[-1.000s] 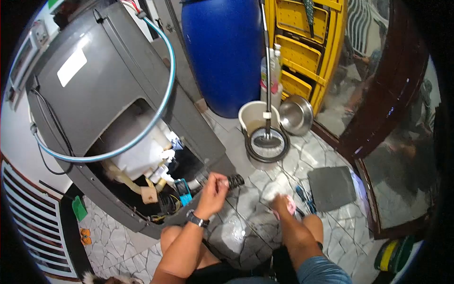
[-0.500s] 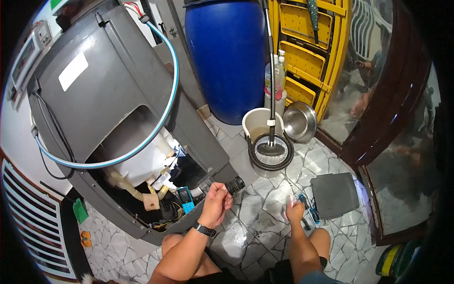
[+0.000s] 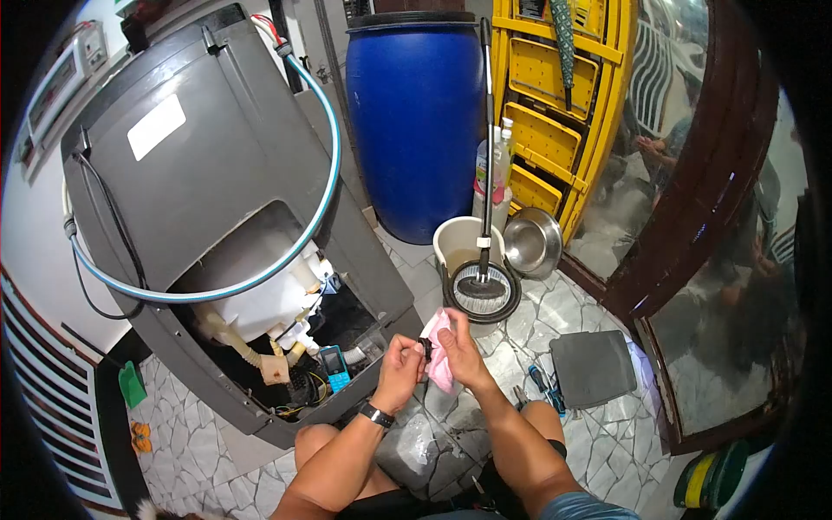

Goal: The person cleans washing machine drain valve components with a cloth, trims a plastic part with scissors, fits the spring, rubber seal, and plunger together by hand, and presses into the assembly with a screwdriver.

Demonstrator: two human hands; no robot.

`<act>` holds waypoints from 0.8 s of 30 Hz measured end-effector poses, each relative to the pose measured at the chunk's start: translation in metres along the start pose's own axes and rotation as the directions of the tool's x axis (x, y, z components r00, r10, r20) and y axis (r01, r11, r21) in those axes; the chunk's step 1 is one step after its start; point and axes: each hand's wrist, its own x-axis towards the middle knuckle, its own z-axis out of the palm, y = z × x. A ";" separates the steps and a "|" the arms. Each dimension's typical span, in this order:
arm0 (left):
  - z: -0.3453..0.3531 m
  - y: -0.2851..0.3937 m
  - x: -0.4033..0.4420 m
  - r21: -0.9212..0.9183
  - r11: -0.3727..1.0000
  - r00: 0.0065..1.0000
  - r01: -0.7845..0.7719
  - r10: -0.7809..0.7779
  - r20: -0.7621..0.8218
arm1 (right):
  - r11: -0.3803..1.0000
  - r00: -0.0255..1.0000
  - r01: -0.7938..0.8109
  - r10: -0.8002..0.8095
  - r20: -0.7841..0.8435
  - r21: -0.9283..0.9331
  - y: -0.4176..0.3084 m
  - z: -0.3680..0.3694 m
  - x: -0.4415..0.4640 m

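Observation:
My left hand (image 3: 401, 373), with a dark watch on its wrist, is closed around the end of a black ribbed hose (image 3: 425, 348), mostly hidden by the fingers and a cloth. My right hand (image 3: 464, 354) grips a pink cloth (image 3: 440, 368) and presses it against the hose end. Left of my hands, the grey machine (image 3: 217, 130) has an opening with pale pipes, white plastic parts and wires. A blue keypad phone (image 3: 334, 367) rests at the lower edge of this opening.
A blue barrel (image 3: 414, 130), a mop bucket (image 3: 446, 236), a metal bowl (image 3: 532, 243) and yellow folded ladders or chairs (image 3: 544, 134) stand ahead. A grey panel (image 3: 593, 369) and blue-handled tools (image 3: 547, 387) lie on the floor at right. A light-blue hose (image 3: 334, 173) loops over the machine.
My right hand has come up from the floor at right to the hose end, bringing the pink cloth. My left hand stays at the black hose. The view has shifted slightly.

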 end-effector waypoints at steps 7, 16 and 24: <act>-0.003 0.007 -0.003 0.411 0.867 0.940 -0.282 0.335 -0.063 | 0.964 0.990 -0.121 0.101 -0.098 -0.236 -0.020 0.016 -0.008; -0.011 -0.027 0.001 0.435 0.866 0.924 -0.247 0.346 -0.165 | 0.950 0.982 -0.149 0.174 -0.071 0.273 0.035 0.035 -0.018; 0.018 -0.014 -0.004 -0.365 0.930 0.993 -0.038 -0.005 -0.116 | 0.687 0.928 -0.312 0.367 0.057 0.656 -0.011 0.024 -0.016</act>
